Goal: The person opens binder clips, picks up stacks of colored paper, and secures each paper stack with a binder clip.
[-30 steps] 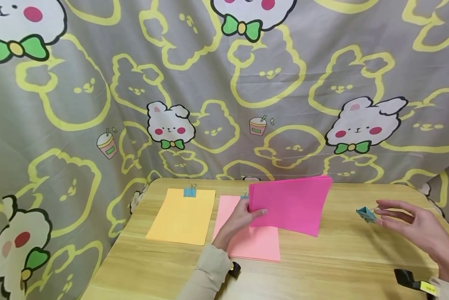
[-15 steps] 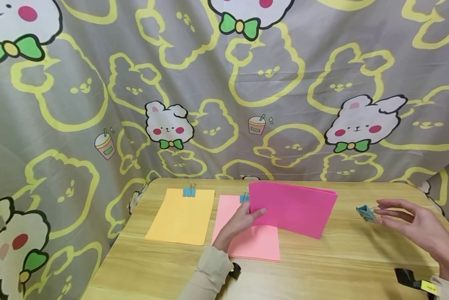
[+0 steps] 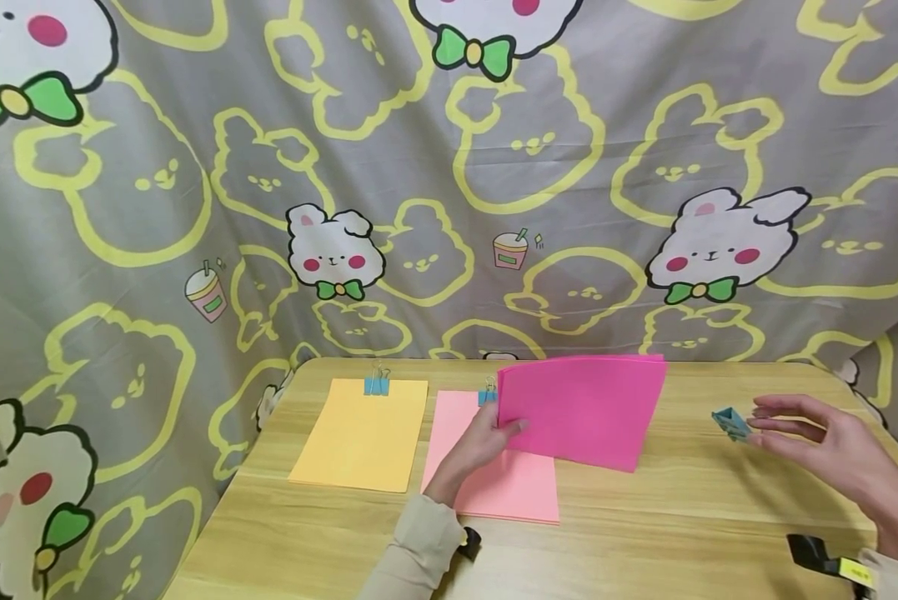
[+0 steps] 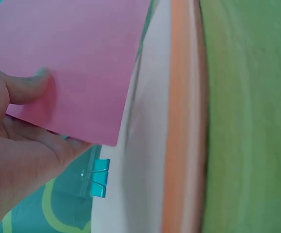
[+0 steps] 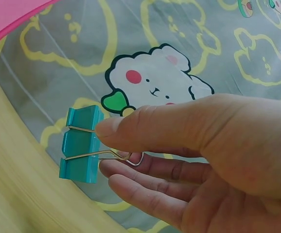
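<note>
My left hand grips the left edge of a stack of magenta paper, thumb on the near face and fingers behind. The stack is held up off the table, over part of a pink paper stack that lies below it. At the right, my right hand pinches a teal binder clip by its wire handles, above the table and apart from the paper. In the right wrist view the thumb lies on one side of the clip, fingers on the other.
Yellow paper lies at the left of the wooden table, with a teal binder clip on its top edge. Another teal clip sits on the pink stack's top edge. A patterned curtain hangs behind and to the left.
The magenta stack's free right end swung slightly lower and toward me, then back again. Both hands keep their hold, and the binder clip stays almost in place.
</note>
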{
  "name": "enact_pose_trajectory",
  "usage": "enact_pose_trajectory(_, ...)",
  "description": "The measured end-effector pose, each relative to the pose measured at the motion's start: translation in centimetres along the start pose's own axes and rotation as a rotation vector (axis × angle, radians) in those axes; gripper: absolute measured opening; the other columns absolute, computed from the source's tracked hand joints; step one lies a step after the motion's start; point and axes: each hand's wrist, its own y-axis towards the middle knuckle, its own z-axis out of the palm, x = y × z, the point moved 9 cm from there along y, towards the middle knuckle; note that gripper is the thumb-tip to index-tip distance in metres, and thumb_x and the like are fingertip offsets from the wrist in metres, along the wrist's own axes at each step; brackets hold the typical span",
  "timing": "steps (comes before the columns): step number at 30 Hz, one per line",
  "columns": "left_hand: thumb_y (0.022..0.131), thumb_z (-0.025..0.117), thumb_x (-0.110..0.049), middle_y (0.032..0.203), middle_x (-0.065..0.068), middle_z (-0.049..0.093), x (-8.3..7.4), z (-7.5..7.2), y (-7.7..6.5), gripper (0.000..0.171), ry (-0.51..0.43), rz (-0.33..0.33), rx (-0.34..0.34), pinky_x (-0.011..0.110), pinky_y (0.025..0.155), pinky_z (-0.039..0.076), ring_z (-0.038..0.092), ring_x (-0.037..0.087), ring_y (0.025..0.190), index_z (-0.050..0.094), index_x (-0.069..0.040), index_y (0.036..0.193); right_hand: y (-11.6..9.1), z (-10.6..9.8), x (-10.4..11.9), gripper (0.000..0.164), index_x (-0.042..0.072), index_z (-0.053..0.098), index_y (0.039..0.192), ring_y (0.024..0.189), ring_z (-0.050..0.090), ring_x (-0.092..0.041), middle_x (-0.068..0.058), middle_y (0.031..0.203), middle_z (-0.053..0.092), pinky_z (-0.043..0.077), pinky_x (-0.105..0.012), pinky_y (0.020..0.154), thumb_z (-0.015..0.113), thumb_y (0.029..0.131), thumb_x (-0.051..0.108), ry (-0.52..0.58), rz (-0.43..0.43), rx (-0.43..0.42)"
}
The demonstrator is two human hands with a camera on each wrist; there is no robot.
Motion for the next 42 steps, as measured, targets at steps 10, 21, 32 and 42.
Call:
enact_pose_trajectory(10, 0.099, 0.060, 0.003, 0.120, 0.011, 0.066, 0.9, 0.1, -0.2, 0.031, -0.001, -0.034, 0.057, 0.045, 0.105, 0.044, 0.060, 0.021, 0.114, 0.058, 0.001, 0.130, 0.1, 0.1, -0.1, 0.037, 0.027, 0.063, 0.122, 0.092, 0.063, 0.011, 0.033, 0.107, 0.061, 0.053, -0.014, 0.069, 0.073, 0.095, 0.004, -0.006, -0.004, 0.004)
enact_pose_trajectory(21, 0.100, 0.059, 0.002, 0.114, 0.011, 0.070, 1.0, -0.1, -0.3, 0.026, 0.013, -0.047, 0.045, 0.038, 0.095, 0.048, 0.063, 0.017, 0.100, 0.062, 0.002, 0.126, 0.2, 0.3, 0.0, 0.034, 0.021, 0.060, 0.123, 0.090, 0.062, 0.011, 0.031, 0.106, 0.062, 0.053, -0.016, 0.068, 0.075, 0.095, 0.011, -0.066, -0.012, -0.007)
enact_pose_trajectory(32, 0.100, 0.061, -0.003, 0.094, 0.007, 0.067, 1.8, -0.5, -0.4, 0.019, -0.051, -0.089, 0.038, 0.029, 0.083, 0.046, 0.060, 0.013, 0.083, 0.064, 0.004, 0.117, 0.5, 1.0, 0.2, 0.055, -0.007, 0.052, 0.138, 0.089, 0.055, 0.018, 0.018, 0.112, 0.066, 0.047, -0.011, 0.067, 0.072, 0.098, 0.025, -0.190, 0.032, 0.003)
enact_pose_trajectory(42, 0.100, 0.064, -0.007, 0.090, 0.009, 0.073, 3.3, -0.3, -0.8, 0.020, -0.260, -0.223, 0.088, 0.026, 0.077, 0.052, 0.070, 0.014, 0.078, 0.063, 0.001, 0.118, 1.0, 1.3, 0.1, 0.070, -0.011, 0.043, 0.140, 0.083, 0.054, 0.016, -0.021, 0.116, 0.067, 0.050, -0.017, 0.065, 0.072, 0.097, 0.036, -0.222, 0.124, 0.023)
